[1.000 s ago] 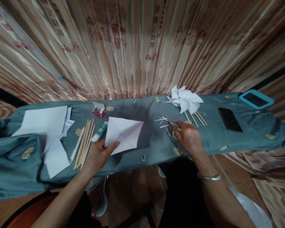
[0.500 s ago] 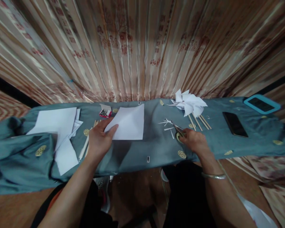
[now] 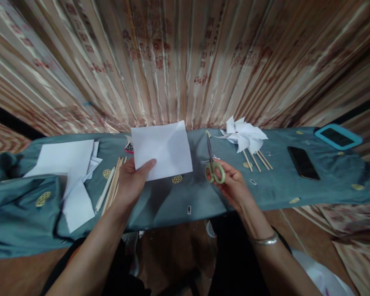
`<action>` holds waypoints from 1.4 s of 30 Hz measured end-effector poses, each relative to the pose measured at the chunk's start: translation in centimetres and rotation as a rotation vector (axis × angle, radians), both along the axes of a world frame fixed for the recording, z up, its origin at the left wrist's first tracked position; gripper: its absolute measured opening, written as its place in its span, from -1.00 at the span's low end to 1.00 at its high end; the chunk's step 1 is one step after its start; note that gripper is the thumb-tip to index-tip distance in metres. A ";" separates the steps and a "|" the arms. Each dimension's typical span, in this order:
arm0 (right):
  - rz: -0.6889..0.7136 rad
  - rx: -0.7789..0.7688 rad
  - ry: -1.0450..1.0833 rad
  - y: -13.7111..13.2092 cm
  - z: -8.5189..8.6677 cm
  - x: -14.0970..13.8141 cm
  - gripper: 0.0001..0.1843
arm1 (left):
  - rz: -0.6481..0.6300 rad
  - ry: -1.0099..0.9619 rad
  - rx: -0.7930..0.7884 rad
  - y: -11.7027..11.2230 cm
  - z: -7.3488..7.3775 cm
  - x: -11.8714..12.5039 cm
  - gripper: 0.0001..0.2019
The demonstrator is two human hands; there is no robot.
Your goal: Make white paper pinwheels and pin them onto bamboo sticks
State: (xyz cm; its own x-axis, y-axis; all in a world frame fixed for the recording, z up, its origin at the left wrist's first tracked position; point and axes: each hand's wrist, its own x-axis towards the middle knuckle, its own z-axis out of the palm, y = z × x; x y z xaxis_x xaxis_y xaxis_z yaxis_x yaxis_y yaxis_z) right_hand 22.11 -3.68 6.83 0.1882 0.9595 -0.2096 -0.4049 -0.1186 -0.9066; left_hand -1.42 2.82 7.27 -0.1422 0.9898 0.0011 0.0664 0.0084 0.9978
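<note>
My left hand point(image 3: 135, 177) pinches a white sheet of paper point(image 3: 163, 150) by its lower left corner, thumb on top, holding it up over the cloth. A faint crease runs diagonally across the sheet. Just right of it, my right hand point(image 3: 232, 185) grips green-handled scissors point(image 3: 215, 172), their blades pointing up and away from me. Small paper scraps lie partly hidden behind the scissors. Left of the held sheet, a small box of metal pins point(image 3: 128, 148) is mostly covered by the paper. Wooden sticks point(image 3: 112, 189) lie beside my left hand, along with a white stick-like item point(image 3: 105, 190).
White paper pinwheels point(image 3: 245, 133) on sticks lie at the back right. Farther right are a black phone point(image 3: 304, 163) and a blue-framed tablet point(image 3: 338, 137). More white paper point(image 3: 64, 158) lies at the left by bunched cloth point(image 3: 24, 205). A curtain point(image 3: 172, 61) hangs behind the table.
My right hand has lifted the scissors off the cloth and brought them left, blades turned upward. My left hand has raised the sheet and tilted it more upright.
</note>
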 end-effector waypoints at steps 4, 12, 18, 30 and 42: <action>0.048 0.003 0.096 1.0 -0.1 -1.0 -0.48 | -0.042 -0.056 -0.028 -0.5 -0.3 1.3 -0.61; -0.102 0.073 -0.060 1.8 -0.4 -1.0 -0.43 | -0.041 -0.045 -0.017 -0.4 -0.8 2.6 -0.63; -0.120 0.070 -0.210 2.0 -1.4 -1.8 -0.44 | -0.062 0.098 0.064 -0.4 -1.0 2.8 -0.65; 0.344 0.063 -0.395 -0.6 -2.0 0.1 -0.46 | 0.094 0.248 0.115 1.3 0.5 -0.5 -0.73; 0.683 0.007 -0.251 -1.6 -2.0 0.2 -0.33 | 0.035 0.173 0.099 1.1 0.2 -0.7 -0.77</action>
